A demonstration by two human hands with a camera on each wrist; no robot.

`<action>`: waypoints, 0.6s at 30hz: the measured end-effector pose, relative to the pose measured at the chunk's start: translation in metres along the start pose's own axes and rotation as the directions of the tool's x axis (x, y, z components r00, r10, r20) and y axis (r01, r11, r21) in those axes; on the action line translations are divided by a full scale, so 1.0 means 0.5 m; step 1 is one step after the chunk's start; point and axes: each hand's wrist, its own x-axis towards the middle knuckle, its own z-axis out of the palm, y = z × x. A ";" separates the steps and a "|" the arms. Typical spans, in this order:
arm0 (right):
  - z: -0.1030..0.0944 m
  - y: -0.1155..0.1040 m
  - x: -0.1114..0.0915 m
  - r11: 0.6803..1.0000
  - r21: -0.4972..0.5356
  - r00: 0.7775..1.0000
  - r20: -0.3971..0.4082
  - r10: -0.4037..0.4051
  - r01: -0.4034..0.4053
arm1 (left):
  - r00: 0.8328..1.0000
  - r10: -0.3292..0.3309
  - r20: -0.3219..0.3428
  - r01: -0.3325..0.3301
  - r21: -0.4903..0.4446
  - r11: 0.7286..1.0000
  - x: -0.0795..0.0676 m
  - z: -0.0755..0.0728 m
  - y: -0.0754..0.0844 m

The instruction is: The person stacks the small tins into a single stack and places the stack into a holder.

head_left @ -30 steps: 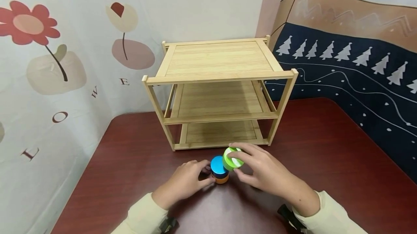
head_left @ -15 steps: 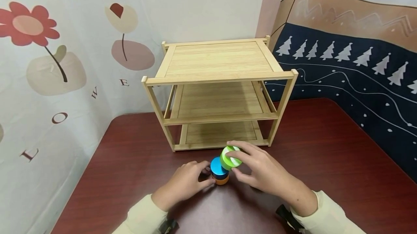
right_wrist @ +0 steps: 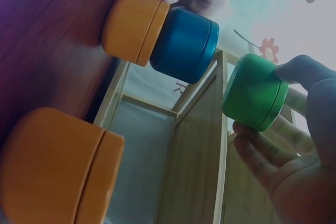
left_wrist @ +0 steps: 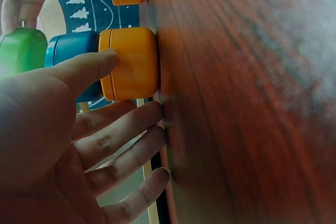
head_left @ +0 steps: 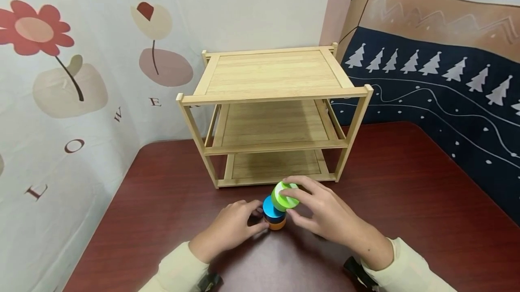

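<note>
Head view: a green jar (head_left: 278, 201) is in the air just above a blue jar (head_left: 271, 206), grasped by the right hand (head_left: 327, 208) between thumb and fingers; the right wrist view shows a gap between the two jars. The blue jar stands on an orange jar (head_left: 276, 226), which rests on the dark red table (head_left: 154, 210). Beside this stack, the left hand (head_left: 231, 224) has its thumb against the orange jar and its fingers spread; whether it grips or merely touches, I cannot tell. Near the stack, a second orange jar (right_wrist: 47, 171) shows in both wrist views. Behind stands a three-level wooden rack (head_left: 272, 73), backed by a pale wall (head_left: 252, 7) printed with flowers.
</note>
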 end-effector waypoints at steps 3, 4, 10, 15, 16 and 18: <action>0.003 0.000 0.000 1.000 0.006 1.000 -0.003 -0.012 0.012 | 1.000 -0.004 0.004 0.004 0.000 1.000 -0.001 -0.001 0.001; 0.004 -0.001 0.000 1.000 0.007 1.000 -0.001 -0.014 0.014 | 1.000 -0.005 0.005 0.005 0.000 1.000 -0.001 -0.001 0.001; 0.007 -0.004 -0.001 1.000 0.009 1.000 -0.001 -0.016 0.016 | 1.000 0.002 0.005 -0.002 -0.003 1.000 -0.002 -0.002 0.002; 0.008 -0.003 -0.001 1.000 0.003 1.000 -0.005 -0.015 0.015 | 1.000 0.002 0.004 -0.002 -0.002 1.000 0.000 -0.003 0.003; 0.008 -0.003 -0.001 1.000 0.003 1.000 -0.004 -0.016 0.016 | 1.000 0.000 0.005 0.000 -0.002 1.000 0.000 -0.003 0.004; 0.008 -0.003 -0.001 1.000 0.003 1.000 0.002 -0.014 0.014 | 1.000 -0.002 0.005 0.002 0.002 1.000 0.001 -0.004 0.005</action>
